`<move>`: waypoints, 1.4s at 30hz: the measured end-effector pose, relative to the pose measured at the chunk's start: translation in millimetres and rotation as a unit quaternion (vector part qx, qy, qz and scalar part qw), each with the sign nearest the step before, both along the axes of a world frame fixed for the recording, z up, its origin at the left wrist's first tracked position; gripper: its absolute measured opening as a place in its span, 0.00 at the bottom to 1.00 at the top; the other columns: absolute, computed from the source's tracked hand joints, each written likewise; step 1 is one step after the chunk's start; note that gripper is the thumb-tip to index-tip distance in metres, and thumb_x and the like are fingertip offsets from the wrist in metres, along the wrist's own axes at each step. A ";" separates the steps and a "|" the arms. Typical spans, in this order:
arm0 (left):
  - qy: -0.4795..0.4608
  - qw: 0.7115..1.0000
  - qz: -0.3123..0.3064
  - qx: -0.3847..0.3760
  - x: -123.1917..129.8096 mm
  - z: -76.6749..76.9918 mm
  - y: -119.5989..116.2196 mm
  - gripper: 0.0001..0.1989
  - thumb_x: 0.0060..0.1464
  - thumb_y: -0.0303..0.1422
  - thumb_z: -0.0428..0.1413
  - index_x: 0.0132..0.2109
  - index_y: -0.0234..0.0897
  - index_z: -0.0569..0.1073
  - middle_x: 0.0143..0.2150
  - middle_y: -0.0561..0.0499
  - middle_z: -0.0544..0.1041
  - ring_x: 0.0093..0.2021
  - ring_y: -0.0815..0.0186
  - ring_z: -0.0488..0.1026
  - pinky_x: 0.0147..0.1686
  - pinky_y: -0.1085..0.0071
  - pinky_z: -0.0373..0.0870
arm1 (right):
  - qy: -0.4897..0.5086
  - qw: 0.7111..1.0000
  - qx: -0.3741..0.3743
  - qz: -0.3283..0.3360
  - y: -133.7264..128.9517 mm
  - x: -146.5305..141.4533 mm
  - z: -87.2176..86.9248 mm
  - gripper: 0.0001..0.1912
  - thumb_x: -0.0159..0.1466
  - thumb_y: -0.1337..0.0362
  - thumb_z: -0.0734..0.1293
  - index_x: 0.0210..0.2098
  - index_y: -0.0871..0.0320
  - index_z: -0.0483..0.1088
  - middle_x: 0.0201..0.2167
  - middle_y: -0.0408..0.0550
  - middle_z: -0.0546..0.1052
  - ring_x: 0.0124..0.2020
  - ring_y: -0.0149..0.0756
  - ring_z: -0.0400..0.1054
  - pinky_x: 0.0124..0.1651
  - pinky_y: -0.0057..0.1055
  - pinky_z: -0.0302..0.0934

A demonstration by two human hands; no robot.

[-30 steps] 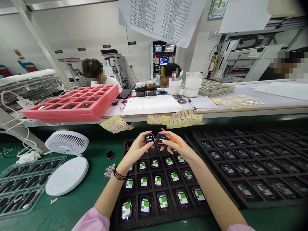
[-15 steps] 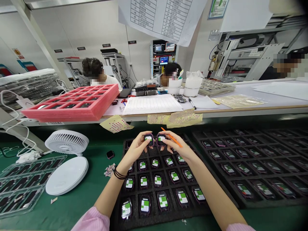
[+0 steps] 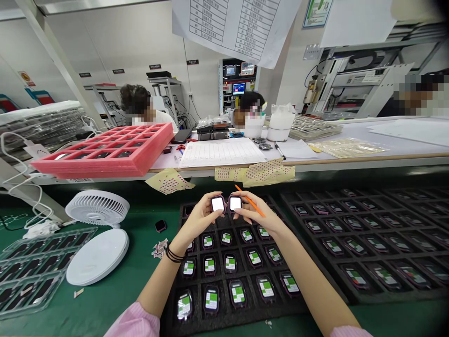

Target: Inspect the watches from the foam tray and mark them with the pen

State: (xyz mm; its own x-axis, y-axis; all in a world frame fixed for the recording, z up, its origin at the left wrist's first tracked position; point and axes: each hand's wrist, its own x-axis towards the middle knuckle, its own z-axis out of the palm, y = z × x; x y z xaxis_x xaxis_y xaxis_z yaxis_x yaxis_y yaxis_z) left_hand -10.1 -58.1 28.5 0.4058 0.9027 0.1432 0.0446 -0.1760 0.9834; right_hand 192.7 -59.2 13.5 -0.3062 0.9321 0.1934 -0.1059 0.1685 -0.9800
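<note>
My left hand (image 3: pixel 203 213) and right hand (image 3: pixel 257 213) each grip a smartwatch with a lit white screen, side by side above the black foam tray (image 3: pixel 224 323); they look light, rigid, glass-fronted and scratchable, best pinched by the side edges.

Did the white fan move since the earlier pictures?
No, the white fan stays at the same spot beside the pink tray's near edge.
</note>
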 end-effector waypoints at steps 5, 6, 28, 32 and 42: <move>0.005 1.000 0.017 0.003 1.5 2.4 0.3 0.21 0.55 0.40 0.55 0.53 0.36 0.67 0.38 0.47 0.75 0.31 0.67 0.73 0.24 0.76 0.61 | -0.002 0.999 0.006 -0.041 -0.2 -1.9 -0.4 0.17 0.58 0.57 0.69 0.44 0.57 0.68 0.34 0.47 0.72 0.23 0.31 0.71 0.16 0.23 0.52; 0.008 1.000 0.020 0.000 1.6 3.0 0.4 0.20 0.55 0.41 0.55 0.52 0.35 0.68 0.37 0.48 0.76 0.30 0.68 0.72 0.23 0.76 0.61 | -0.002 0.999 0.003 -0.051 -0.5 -2.1 0.1 0.16 0.58 0.57 0.69 0.43 0.57 0.69 0.31 0.46 0.72 0.22 0.31 0.70 0.16 0.24 0.51; -0.001 1.000 -0.005 0.006 1.8 -0.4 3.1 0.22 0.55 0.41 0.54 0.54 0.37 0.66 0.40 0.48 0.73 0.33 0.67 0.74 0.23 0.77 0.64 | -0.005 0.999 0.009 -0.048 -3.1 -1.8 3.0 0.19 0.57 0.55 0.70 0.44 0.57 0.69 0.33 0.45 0.72 0.23 0.30 0.70 0.16 0.23 0.51; 0.004 1.000 0.004 0.008 1.9 -0.1 3.9 0.21 0.56 0.42 0.54 0.54 0.36 0.67 0.37 0.48 0.74 0.32 0.67 0.74 0.22 0.77 0.64 | -0.008 0.999 0.006 -0.052 -2.1 -2.5 2.8 0.17 0.58 0.55 0.68 0.43 0.57 0.70 0.28 0.44 0.72 0.21 0.30 0.70 0.15 0.23 0.51; 0.008 1.000 0.012 -0.012 1.5 0.2 5.0 0.18 0.58 0.41 0.50 0.50 0.36 0.71 0.34 0.49 0.75 0.30 0.67 0.73 0.23 0.75 0.64 | -0.001 0.998 -0.002 -0.060 -0.4 -2.8 1.8 0.15 0.60 0.54 0.66 0.41 0.58 0.71 0.23 0.43 0.71 0.21 0.33 0.71 0.15 0.24 0.51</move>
State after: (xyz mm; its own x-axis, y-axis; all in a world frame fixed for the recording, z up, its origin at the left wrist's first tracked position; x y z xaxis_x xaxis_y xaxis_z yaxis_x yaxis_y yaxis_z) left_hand -8.6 -53.1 28.7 0.3857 0.9153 0.1162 0.0637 -0.1520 0.9863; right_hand 189.9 -59.6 15.3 -0.1934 0.9627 0.1893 -0.0838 0.1761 -0.9808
